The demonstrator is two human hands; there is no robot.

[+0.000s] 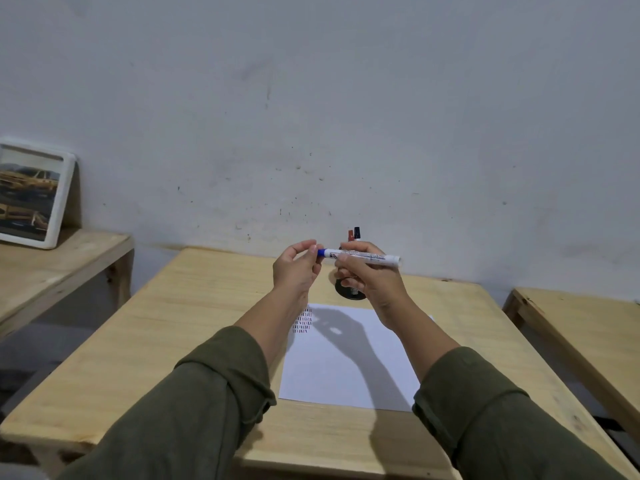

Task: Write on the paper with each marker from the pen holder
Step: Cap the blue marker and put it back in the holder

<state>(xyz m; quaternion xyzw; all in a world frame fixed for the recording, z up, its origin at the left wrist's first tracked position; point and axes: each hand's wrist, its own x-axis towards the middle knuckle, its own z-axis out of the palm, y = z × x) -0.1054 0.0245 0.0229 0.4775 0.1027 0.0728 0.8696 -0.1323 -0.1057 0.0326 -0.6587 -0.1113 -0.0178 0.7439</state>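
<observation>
My right hand (369,275) holds a white marker (374,257) level above the table, its blue cap pointing left. My left hand (298,268) pinches that blue cap (322,252) with thumb and fingertips. Behind my hands stands a black pen holder (349,292), mostly hidden, with a red marker (350,234) and a black marker (356,233) sticking up from it. A white paper (346,368) lies on the wooden table (194,327) below my hands, with rows of small red and dark strokes (303,322) at its far left corner.
A framed picture of yellow cars (33,195) leans against the wall on a lower wooden bench (62,268) at the left. Another wooden table (588,334) stands to the right. The grey wall is close behind the table.
</observation>
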